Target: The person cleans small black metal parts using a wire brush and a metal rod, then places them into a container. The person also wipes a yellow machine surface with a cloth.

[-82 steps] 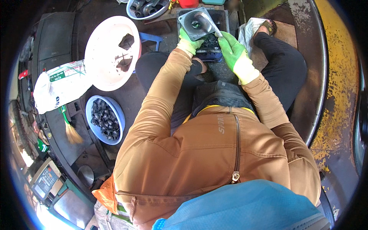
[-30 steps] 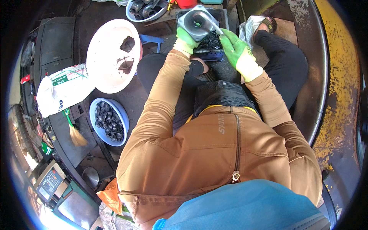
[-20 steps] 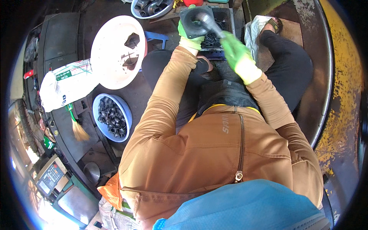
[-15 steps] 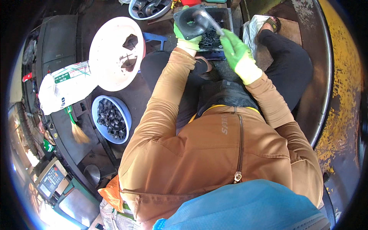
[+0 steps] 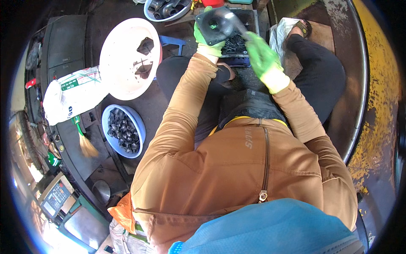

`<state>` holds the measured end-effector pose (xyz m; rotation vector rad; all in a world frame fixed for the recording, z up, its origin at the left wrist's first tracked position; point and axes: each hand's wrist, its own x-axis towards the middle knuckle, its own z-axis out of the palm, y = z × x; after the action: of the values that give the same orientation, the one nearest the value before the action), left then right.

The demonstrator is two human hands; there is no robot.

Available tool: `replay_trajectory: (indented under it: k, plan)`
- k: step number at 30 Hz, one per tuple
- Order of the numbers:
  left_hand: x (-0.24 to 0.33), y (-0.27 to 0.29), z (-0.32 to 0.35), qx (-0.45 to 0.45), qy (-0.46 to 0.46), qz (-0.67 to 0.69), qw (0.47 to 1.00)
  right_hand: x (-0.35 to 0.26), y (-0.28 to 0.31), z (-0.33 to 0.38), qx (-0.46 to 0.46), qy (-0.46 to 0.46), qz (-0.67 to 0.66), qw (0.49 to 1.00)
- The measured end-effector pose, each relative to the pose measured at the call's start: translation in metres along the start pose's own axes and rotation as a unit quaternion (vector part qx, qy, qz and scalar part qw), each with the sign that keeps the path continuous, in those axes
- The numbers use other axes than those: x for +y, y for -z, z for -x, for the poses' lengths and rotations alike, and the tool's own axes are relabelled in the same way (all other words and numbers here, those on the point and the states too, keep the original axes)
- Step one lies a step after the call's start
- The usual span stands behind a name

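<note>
Above the dark bin (image 5: 255, 26): square black part (image 5: 220, 32) in hand

Left hand (image 5: 200, 37) grips the part's left side; right hand (image 5: 259, 51) is closed round a blurred tool (image 5: 238, 23) extending over its face, contact unclear. Farther left, a pale basin (image 5: 118, 63) holds dark pieces (image 5: 144, 45); just below it in view, a blue basin (image 5: 140, 127) holds black mouldings (image 5: 124, 132).

Pictured at left: a white sack (image 5: 69, 98), a straw broom (image 5: 87, 146) just below it and, nearer the lower corner, a keypad panel (image 5: 57, 197) and an orange bag (image 5: 122, 213). Visible at right: a brown board (image 5: 320, 40) and, beyond a curved metal rim (image 5: 366, 84), a flaking yellow surface (image 5: 382, 72).
</note>
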<state>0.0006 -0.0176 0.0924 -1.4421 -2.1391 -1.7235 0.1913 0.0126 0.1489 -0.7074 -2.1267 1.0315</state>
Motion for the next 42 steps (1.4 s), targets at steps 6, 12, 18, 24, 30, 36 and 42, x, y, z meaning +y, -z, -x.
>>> replay_trajectory:
  k: [6,12,18,24,30,36,42]
  plan:
    - [-0.004,0.0,-0.004,-0.093,-0.009,0.197,0.976,0.008,-0.005,0.002,-0.045,-0.065,0.006,0.997]
    - [-0.004,-0.007,0.007,0.007,0.0,0.057,0.998,0.018,-0.006,0.002,-0.148,-0.089,0.145,0.974]
    - [-0.065,0.04,-0.038,0.146,0.423,0.568,0.691,0.014,0.009,-0.005,-0.07,-0.153,-0.032,0.985]
    - [-0.149,0.085,-0.107,0.227,0.383,0.169,0.879,0.004,0.017,-0.007,-0.113,-0.218,-0.131,0.961]
    - [-0.249,0.068,-0.108,-0.127,0.084,-0.443,0.884,0.001,0.009,-0.008,-0.156,-0.279,-0.103,0.942]
    - [-0.277,0.051,-0.089,-0.078,0.145,-0.325,0.931,0.012,-0.005,-0.004,-0.12,-0.319,-0.206,0.917]
    - [-0.201,0.06,-0.096,0.141,0.373,0.185,0.898,0.018,-0.006,-0.01,-0.009,-0.463,-0.372,0.804]
